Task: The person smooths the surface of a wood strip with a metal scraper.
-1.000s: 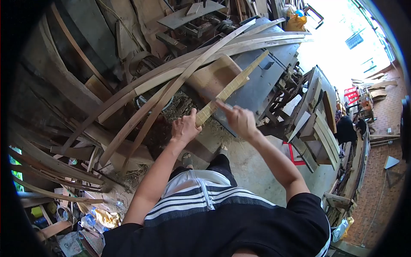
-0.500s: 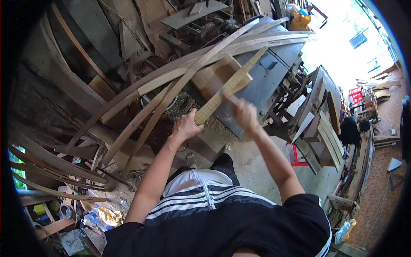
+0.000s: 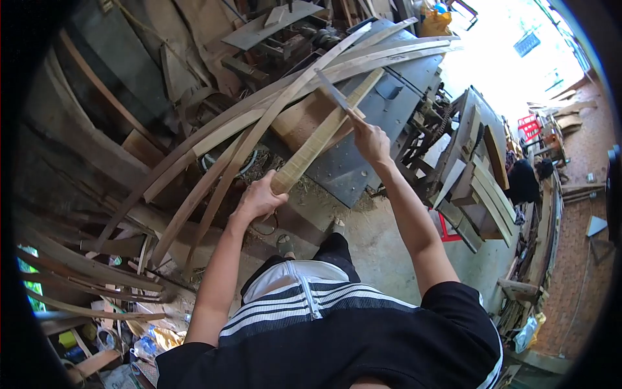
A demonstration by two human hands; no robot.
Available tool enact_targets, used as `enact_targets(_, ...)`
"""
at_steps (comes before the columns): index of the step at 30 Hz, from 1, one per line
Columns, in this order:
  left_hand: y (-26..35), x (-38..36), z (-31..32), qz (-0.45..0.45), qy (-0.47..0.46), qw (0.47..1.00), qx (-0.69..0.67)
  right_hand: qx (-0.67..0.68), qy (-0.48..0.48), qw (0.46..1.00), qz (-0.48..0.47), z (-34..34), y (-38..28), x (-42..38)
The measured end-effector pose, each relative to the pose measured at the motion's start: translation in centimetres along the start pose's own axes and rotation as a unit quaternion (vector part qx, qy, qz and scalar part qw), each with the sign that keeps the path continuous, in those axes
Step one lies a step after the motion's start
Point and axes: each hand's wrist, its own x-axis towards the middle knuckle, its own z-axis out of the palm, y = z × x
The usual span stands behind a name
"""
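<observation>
My left hand [image 3: 260,197] is closed round the near end of a long, tapering pale wooden piece [image 3: 306,154]. Its far end points up and away over a wooden block [image 3: 299,123] on the grey metal table [image 3: 353,172]. In my right hand [image 3: 372,142] is the handle of a long, narrow blade-like tool [image 3: 334,89]. The tool lies across the wooden piece at an angle, its tip toward the curved boards.
Long curved boards [image 3: 259,104] cross over the table and reach down to the left. A second stand with wooden slats [image 3: 494,201] is on the right. Bags and scraps [image 3: 146,347] lie at lower left. A red crate [image 3: 529,128] sits farther off.
The tool, blurred before, now shows clearly across the wooden piece. My left hand and the piece's near end appear lower and farther left; the whole view has shifted a little.
</observation>
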Motion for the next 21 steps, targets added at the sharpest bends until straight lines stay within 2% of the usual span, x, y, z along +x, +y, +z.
enact_targets(2, -0.9, 0.3, -0.4, 0.016, 0.006, 1.000, -0.005, 0.005, -0.010, 0.999, 0.033, -0.4, -0.2, 0.2)
enact_targets(4, -1.0, 0.6, -1.3, 0.010, 0.000, 1.000, 0.016, 0.050, 0.018, 0.999, 0.009, 0.1, -0.1, -0.9)
enact_targets(6, -1.0, 1.2, -2.4, 0.012, -0.044, 0.993, 0.111, 0.052, 0.031, 0.998, 0.014, 0.8, -0.2, -1.2)
enact_targets(8, -0.2, 2.7, -1.7, 0.020, -0.057, 0.991, 0.121, 0.053, 0.037, 0.998, 0.022, 1.3, -0.3, -1.9)
enact_targets(10, 2.9, 4.6, -0.5, 0.008, 0.030, 0.994, 0.105, 0.060, 0.058, 0.996, 0.015, 1.2, -0.4, -1.5)
enact_targets(12, 5.3, 6.0, 0.6, 0.019, 0.061, 0.990, 0.124, 0.056, 0.066, 0.996, 0.014, 1.3, -0.5, -1.6)
enact_targets(16, 5.0, 6.0, 1.9, 0.052, 0.103, 0.978, 0.174, 0.052, 0.062, 0.996, 0.030, 1.3, -1.5, -2.8)
enact_targets(17, 4.4, 5.6, 2.1, 0.037, 0.101, 0.977, 0.182, 0.051, 0.074, 0.996, -0.001, 2.6, -1.5, -3.7)
enact_targets(18, 4.2, 5.0, 2.1, 0.039, 0.099, 0.977, 0.185, 0.051, 0.042, 0.998, -0.017, 2.0, -3.2, -5.3)
enact_targets(20, 3.6, 3.2, 2.0, -0.015, 0.084, 0.979, 0.183, 0.052, -0.011, 0.992, -0.112, 2.2, -5.2, -8.1)
enact_targets(21, 3.8, 2.4, 2.1, -0.017, 0.101, 0.979, 0.177, 0.018, -0.011, 0.992, -0.126, 1.7, -5.2, -7.9)
